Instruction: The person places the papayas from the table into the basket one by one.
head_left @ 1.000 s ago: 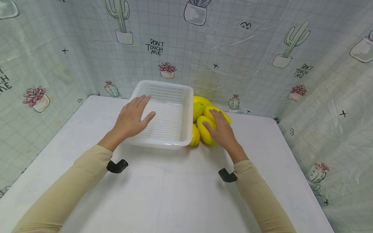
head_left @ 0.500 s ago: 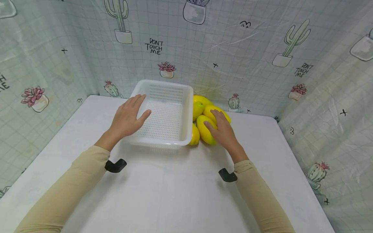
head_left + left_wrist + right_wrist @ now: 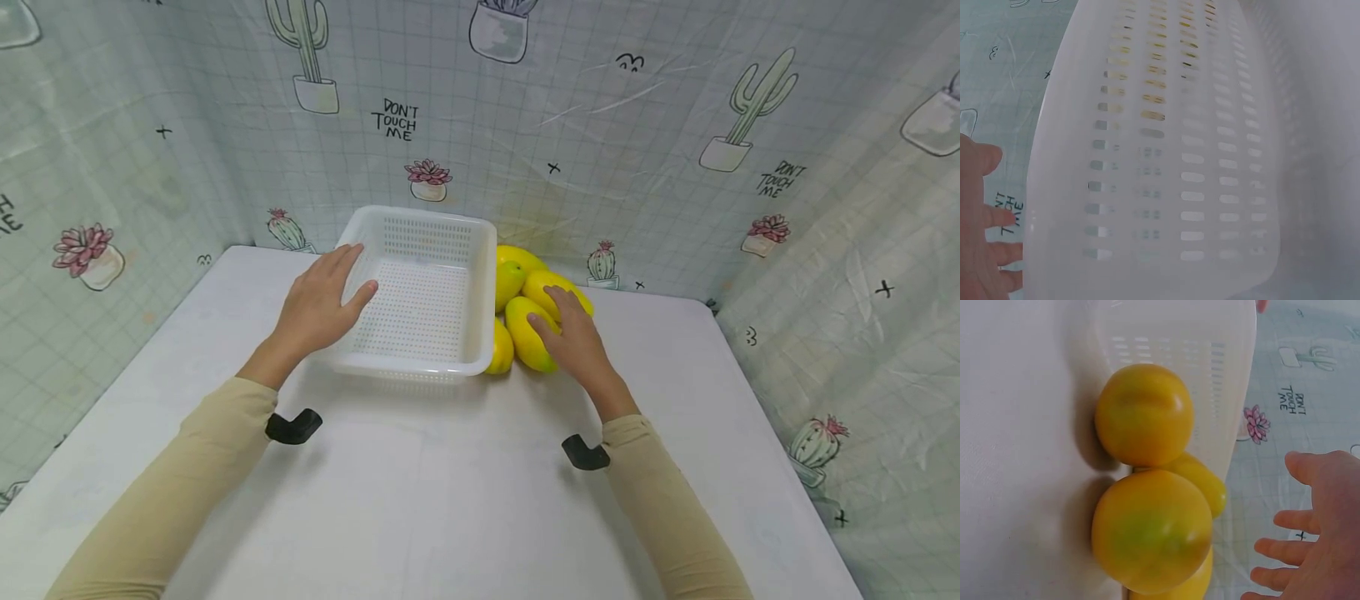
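Observation:
A white plastic basket (image 3: 420, 367) with slotted walls and a perforated floor stands on the table, holding nothing. My left hand (image 3: 318, 300), fingers stretched out and thumb apart, hovers over its left rim. In the left wrist view that hand (image 3: 979, 219) appears beside the rim of the basket (image 3: 1066, 156). Against the basket's right wall several smooth yellow oval fruits (image 3: 528, 329) lie in a cluster, some tinged green. Over their right side is my right hand (image 3: 577, 342), fingers extended. The right wrist view shows a gap between the right hand (image 3: 1335, 531) and the fruits (image 3: 1152, 531).
A white table (image 3: 450, 483) carries everything. Behind and to both sides hangs a pale curtain (image 3: 600, 117) printed with cacti, close behind the basket and fruits. Black wrist mounts (image 3: 294, 427) stick out from both sleeves.
My left hand has drifted left, from over the basket's inside to its left rim. The right hand, basket and fruits stay almost as they were.

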A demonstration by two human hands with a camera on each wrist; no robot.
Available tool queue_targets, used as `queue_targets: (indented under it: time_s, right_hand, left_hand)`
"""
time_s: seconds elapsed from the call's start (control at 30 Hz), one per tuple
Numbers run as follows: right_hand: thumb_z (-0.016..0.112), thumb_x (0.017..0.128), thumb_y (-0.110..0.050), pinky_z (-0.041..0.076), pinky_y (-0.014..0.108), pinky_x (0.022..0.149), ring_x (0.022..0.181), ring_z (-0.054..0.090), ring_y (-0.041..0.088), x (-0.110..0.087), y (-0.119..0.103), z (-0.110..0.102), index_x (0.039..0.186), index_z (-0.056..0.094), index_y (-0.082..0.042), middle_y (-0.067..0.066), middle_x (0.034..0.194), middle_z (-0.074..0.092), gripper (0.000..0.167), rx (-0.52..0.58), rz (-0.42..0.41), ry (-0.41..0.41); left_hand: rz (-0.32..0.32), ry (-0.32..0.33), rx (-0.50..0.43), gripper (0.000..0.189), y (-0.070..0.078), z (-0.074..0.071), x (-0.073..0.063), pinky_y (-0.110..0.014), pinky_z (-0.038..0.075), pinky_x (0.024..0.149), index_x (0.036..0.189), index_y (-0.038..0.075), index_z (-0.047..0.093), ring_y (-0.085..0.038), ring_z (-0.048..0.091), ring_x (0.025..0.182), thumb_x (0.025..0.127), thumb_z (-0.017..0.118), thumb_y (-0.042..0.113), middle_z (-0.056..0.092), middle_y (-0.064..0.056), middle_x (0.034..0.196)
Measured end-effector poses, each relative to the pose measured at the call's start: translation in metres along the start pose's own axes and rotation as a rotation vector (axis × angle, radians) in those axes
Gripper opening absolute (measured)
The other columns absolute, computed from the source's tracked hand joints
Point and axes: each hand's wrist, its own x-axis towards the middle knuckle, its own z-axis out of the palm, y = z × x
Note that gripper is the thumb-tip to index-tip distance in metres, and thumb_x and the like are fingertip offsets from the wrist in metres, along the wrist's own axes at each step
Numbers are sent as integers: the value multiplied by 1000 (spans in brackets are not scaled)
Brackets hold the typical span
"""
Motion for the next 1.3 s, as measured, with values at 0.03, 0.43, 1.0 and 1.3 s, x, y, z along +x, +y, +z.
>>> queue_targets:
  time_s: [0.03, 0.43, 1.0, 1.3]
  right_hand:
    - [47, 98, -48, 16, 55, 120, 151, 12, 31, 0, 1, 0, 152, 29, -17, 7, 160, 24, 65, 1, 2, -1]
    - [46, 98, -50, 16, 55, 120, 150, 13, 32, -1, 8, 1, 151, 29, -16, 9, 160, 25, 65, 12, -8, 4]
    - [48, 98, -49, 17, 55, 120, 150, 16, 33, -2, 12, 3, 152, 27, -18, 8, 159, 27, 66, 39, 42, -9]
    - [48, 98, -49, 17, 55, 120, 150, 17, 33, -1, 14, 3, 152, 27, -18, 9, 159, 27, 66, 39, 49, -12]
  left_hand:
    - [-2, -1, -2, 67, -1, 0, 0, -64, 22, 114, 154, 14, 22, -39, 25, 144, 99, 44, 45, 27, -17, 157]
    - [-35, -12, 7, 67, -13, 2, -2, -67, 23, 111, 154, 14, 21, -41, 25, 144, 99, 40, 47, 26, -18, 157]
    - [-80, -47, -6, 67, -17, -2, -5, -68, 22, 111, 154, 14, 21, -41, 22, 145, 100, 38, 49, 22, -18, 159]
    - [-96, -57, -20, 68, -22, -6, -6, -70, 22, 109, 154, 14, 20, -43, 22, 144, 100, 37, 50, 21, -18, 159]
